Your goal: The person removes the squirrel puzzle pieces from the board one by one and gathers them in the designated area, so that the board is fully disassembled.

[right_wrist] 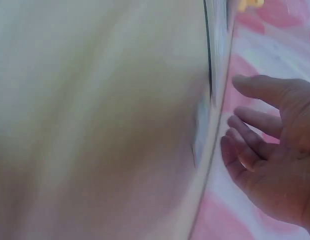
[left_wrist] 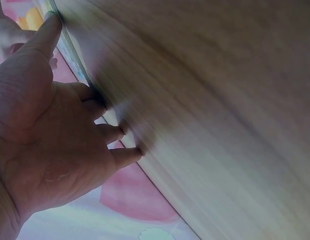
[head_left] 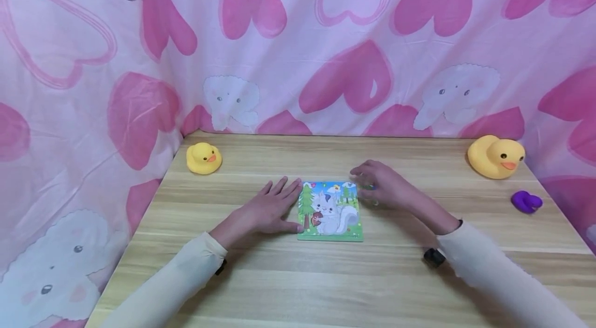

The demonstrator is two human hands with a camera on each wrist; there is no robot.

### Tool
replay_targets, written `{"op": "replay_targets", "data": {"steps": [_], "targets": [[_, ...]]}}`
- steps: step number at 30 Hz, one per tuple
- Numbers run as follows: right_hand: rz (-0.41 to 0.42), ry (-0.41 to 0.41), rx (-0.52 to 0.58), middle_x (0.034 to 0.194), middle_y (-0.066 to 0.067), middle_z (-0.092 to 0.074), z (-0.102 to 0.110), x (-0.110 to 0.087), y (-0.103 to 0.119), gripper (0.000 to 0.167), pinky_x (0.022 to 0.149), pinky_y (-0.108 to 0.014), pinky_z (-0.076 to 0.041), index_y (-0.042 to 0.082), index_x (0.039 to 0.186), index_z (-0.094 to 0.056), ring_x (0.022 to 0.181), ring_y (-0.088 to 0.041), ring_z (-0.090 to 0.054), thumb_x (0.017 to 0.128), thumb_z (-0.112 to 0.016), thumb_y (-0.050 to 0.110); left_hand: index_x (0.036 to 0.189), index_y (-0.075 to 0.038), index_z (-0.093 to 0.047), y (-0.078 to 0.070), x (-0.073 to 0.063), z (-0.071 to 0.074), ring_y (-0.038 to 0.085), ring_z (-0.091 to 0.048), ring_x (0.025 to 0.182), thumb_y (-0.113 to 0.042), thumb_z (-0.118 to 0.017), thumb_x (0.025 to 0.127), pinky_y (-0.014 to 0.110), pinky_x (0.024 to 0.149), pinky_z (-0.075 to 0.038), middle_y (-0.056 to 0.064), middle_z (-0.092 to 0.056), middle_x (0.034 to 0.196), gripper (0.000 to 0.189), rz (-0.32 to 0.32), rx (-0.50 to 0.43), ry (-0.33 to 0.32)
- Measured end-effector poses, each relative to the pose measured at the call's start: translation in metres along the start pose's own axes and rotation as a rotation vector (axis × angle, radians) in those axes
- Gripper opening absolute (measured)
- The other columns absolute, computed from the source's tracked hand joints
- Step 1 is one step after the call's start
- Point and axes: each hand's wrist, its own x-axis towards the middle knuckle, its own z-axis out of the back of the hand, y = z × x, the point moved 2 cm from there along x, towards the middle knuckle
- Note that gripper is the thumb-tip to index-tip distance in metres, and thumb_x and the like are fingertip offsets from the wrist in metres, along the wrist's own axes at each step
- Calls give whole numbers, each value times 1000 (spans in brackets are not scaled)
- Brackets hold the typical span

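Note:
A square squirrel picture board [head_left: 331, 214] with a tray-like green lower rim lies flat on the table, showing a white squirrel, trees and blue sky. At its left edge rests my left hand [head_left: 267, 209], fingers spread, with the thumb [left_wrist: 47, 37] and forefinger right at the border. My right hand [head_left: 384, 185] hovers just off the upper right corner, its fingers loosely bent and nothing between them. In the right wrist view, a small flat piece [right_wrist: 200, 132] lies on the table by the board's edge [right_wrist: 218, 55]; the hand mostly hides it in the head view.
A small yellow rubber duck [head_left: 204, 158] sits at the back left of the wooden table [head_left: 298, 286]. Back right stands a larger yellow duck [head_left: 494, 157], with a purple duck [head_left: 526, 202] in front of it. Pink heart-print cloth [head_left: 288, 69] hangs along the back and sides.

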Motion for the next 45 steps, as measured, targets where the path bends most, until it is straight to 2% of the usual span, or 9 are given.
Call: {"op": "replay_targets", "data": {"steps": [4, 7, 11, 15, 25, 31, 37, 45], "targets": [[19, -8, 86, 127, -10, -70, -17, 8, 14, 51, 97, -47, -58, 6, 138, -68, 110, -25, -66, 90, -84, 16, 172, -18, -6, 1, 1, -2, 34, 0, 168, -76, -58, 95, 62, 135, -8, -1, -1, 181, 110, -12, 7, -6], [10, 15, 117, 125, -6, -69, -26, 13, 25, 50, 100, -45, -57, 9, 136, -70, 110, -22, -64, 90, -85, 18, 172, -18, -5, 0, 1, -3, 33, 1, 168, -76, -58, 95, 62, 135, -7, -2, -1, 181, 109, -13, 6, -5], [-1, 47, 98, 126, -5, -68, -33, 18, 38, 49, 106, -46, -56, 11, 134, -71, 114, -21, -64, 89, -86, 21, 172, -19, -6, -1, 2, -4, 32, 1, 168, -76, -57, 95, 62, 135, -6, -2, -1, 181, 108, -6, 0, -3], [2, 63, 46, 124, -6, -67, -38, 22, 42, 49, 104, -44, -56, 11, 133, -71, 111, -20, -63, 88, -88, 22, 172, -19, -7, -1, 3, -4, 32, 1, 168, -76, -57, 95, 62, 135, -6, -2, -1, 181, 108, -5, -3, 2], [-27, 83, 23, 129, -7, -66, -39, 25, 51, 50, 108, -47, -55, 11, 134, -71, 116, -23, -64, 87, -88, 18, 172, -19, -7, -1, 2, -3, 32, 1, 168, -76, -57, 95, 62, 135, -5, -2, -2, 181, 108, 6, 0, 3], [-33, 86, -8, 125, -7, -67, -37, 29, 56, 50, 105, -45, -57, 10, 131, -72, 112, -22, -64, 85, -90, 17, 172, -20, -7, 0, 1, -2, 31, 1, 168, -76, -58, 94, 62, 135, -5, -3, -2, 181, 109, 13, -4, 4], [-51, 116, 53, 116, -7, -61, -36, 37, 59, 43, 97, -39, -55, 9, 124, -69, 104, -22, -58, 86, -89, 13, 172, -19, -7, 1, 0, -1, 32, 1, 168, -76, -58, 94, 62, 135, -5, -2, -2, 181, 109, 12, 0, 0], [-76, 115, 80, 121, -8, -59, -38, 39, 58, 46, 102, -43, -55, 10, 125, -66, 110, -23, -57, 85, -88, 12, 172, -19, -7, 0, 0, -1, 33, 1, 168, -76, -58, 94, 62, 135, -5, -2, -2, 181, 109, 10, 0, -3]]}}
